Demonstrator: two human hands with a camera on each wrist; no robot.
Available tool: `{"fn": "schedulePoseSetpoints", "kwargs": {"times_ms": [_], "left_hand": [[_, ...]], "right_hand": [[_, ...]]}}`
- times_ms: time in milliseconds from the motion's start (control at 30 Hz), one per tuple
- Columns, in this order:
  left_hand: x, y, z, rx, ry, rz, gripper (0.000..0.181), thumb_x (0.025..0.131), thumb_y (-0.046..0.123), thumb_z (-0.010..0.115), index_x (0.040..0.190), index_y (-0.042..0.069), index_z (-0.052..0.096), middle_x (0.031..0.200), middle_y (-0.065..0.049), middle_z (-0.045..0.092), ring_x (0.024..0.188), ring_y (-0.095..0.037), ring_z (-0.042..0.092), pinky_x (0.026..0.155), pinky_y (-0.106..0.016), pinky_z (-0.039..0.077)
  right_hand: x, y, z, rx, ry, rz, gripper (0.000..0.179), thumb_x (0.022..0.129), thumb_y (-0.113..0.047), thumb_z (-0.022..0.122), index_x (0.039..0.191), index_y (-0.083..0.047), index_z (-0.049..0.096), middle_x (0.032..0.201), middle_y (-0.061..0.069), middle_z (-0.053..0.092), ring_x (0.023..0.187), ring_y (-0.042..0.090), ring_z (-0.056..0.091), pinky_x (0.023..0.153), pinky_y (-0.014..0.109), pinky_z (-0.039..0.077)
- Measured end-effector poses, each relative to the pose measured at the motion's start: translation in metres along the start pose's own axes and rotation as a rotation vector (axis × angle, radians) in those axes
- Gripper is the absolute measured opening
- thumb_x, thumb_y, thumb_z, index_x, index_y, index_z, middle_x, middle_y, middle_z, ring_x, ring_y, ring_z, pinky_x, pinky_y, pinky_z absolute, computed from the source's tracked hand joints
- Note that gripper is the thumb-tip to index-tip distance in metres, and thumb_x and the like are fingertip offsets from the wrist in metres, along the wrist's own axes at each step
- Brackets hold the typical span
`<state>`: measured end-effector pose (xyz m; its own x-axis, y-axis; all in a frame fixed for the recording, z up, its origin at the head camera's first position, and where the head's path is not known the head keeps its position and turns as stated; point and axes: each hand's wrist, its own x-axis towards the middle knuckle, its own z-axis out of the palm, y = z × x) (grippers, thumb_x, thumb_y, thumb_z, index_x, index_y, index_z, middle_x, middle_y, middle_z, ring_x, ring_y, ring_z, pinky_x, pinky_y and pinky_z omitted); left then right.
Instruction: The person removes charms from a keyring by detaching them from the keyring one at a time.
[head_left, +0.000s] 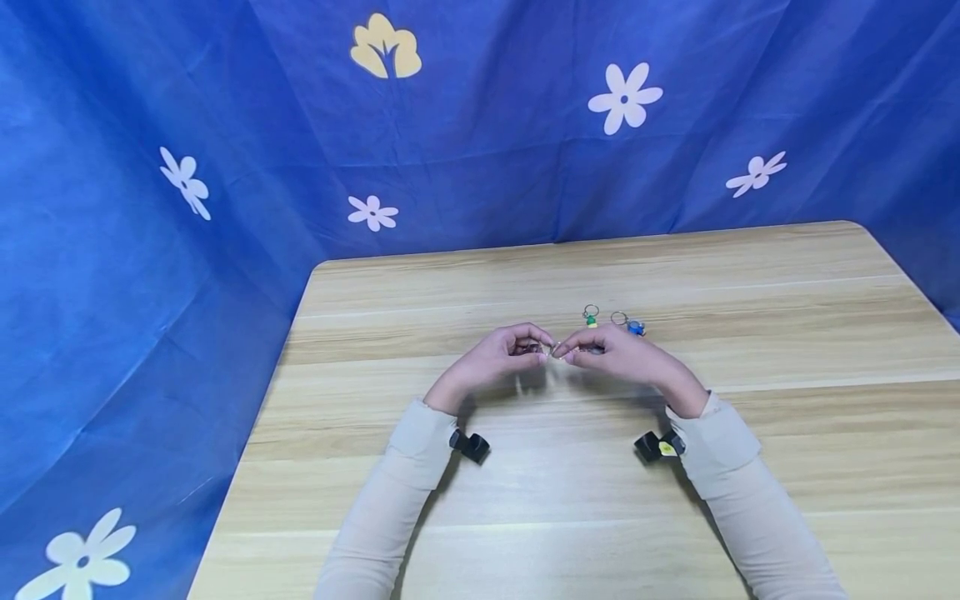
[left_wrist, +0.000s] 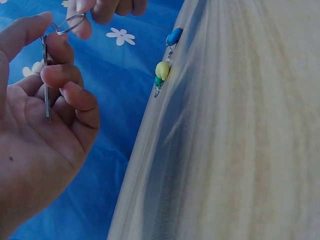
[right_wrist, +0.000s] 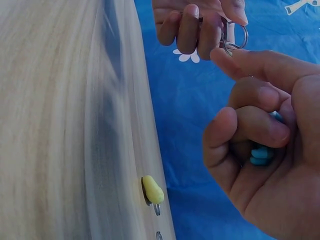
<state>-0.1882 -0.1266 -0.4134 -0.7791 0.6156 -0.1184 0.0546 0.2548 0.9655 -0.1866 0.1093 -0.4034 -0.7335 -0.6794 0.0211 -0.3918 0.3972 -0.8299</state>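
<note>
Above the middle of the table both hands meet at their fingertips. My left hand (head_left: 497, 358) pinches a flat silver metal piece, seen edge-on and looking like a key (left_wrist: 47, 92), between thumb and fingers. My right hand (head_left: 618, 354) holds a keychain: its fingertips pinch the metal split ring (left_wrist: 71, 25), while its teal charm (right_wrist: 261, 155) sits under the curled fingers, partly hidden. The ring touches the top of the key; whether it passes through the hole, I cannot tell.
Just beyond my hands, a green and yellow keychain (head_left: 591, 321) and a blue keychain (head_left: 636, 327) lie on the wooden table (head_left: 525, 517). A blue flowered cloth (head_left: 480, 125) hangs behind and to the left. Black wrist cameras (head_left: 474, 447) hang from both cuffs.
</note>
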Motion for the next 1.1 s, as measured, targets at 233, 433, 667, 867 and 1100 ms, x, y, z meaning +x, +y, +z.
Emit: {"fn": "schedulePoseSetpoints", "kwargs": {"times_ms": [233,433,667,867,1100], "left_hand": [[0.0002,0.0016,0.0004,0.015,0.012,-0.015,0.028,0.091,0.008,0.061,0.117,-0.002,0.057,0.110,-0.016,0.065,0.099,-0.016,0.062,0.092,-0.027,0.051],[-0.0004,0.0007,0.0003,0.018,0.014,-0.017,0.026,0.091,0.007,0.062,0.115,-0.002,0.058,0.106,-0.012,0.066,0.097,-0.017,0.062,0.089,-0.025,0.051],[-0.0009,-0.0007,0.0002,0.004,0.009,-0.024,0.022,0.088,0.009,0.066,0.107,0.001,0.059,0.094,-0.002,0.065,0.087,-0.010,0.061,0.083,-0.023,0.051],[-0.0018,-0.0006,0.0004,-0.005,0.021,-0.011,0.017,0.087,0.007,0.067,0.100,0.003,0.057,0.086,0.003,0.064,0.081,-0.009,0.061,0.078,-0.022,0.050],[-0.0011,-0.0020,0.0005,-0.017,0.028,0.006,0.021,0.087,0.004,0.067,0.103,0.004,0.055,0.082,0.004,0.062,0.076,-0.009,0.058,0.072,-0.020,0.047]], "right_hand": [[-0.0004,-0.0014,0.0011,-0.020,-0.007,-0.005,0.022,0.094,-0.011,0.059,0.112,-0.005,0.069,0.115,0.012,0.070,0.108,0.026,0.064,0.090,0.034,0.051],[-0.0002,-0.0006,0.0023,-0.028,-0.008,-0.041,0.021,0.094,-0.011,0.059,0.111,-0.004,0.070,0.112,0.013,0.071,0.103,0.024,0.066,0.086,0.029,0.052],[-0.0005,-0.0013,0.0055,-0.022,-0.006,-0.037,0.020,0.094,-0.011,0.059,0.110,-0.004,0.070,0.110,0.012,0.071,0.096,0.016,0.065,0.081,0.026,0.053],[0.0012,-0.0024,0.0078,-0.024,-0.016,-0.022,0.020,0.095,-0.013,0.058,0.111,-0.007,0.070,0.111,0.009,0.071,0.094,0.013,0.063,0.081,0.026,0.052],[0.0002,-0.0062,0.0089,-0.025,-0.016,-0.013,0.021,0.095,-0.013,0.058,0.111,-0.008,0.070,0.111,0.009,0.071,0.086,0.011,0.059,0.077,0.024,0.050]]}}
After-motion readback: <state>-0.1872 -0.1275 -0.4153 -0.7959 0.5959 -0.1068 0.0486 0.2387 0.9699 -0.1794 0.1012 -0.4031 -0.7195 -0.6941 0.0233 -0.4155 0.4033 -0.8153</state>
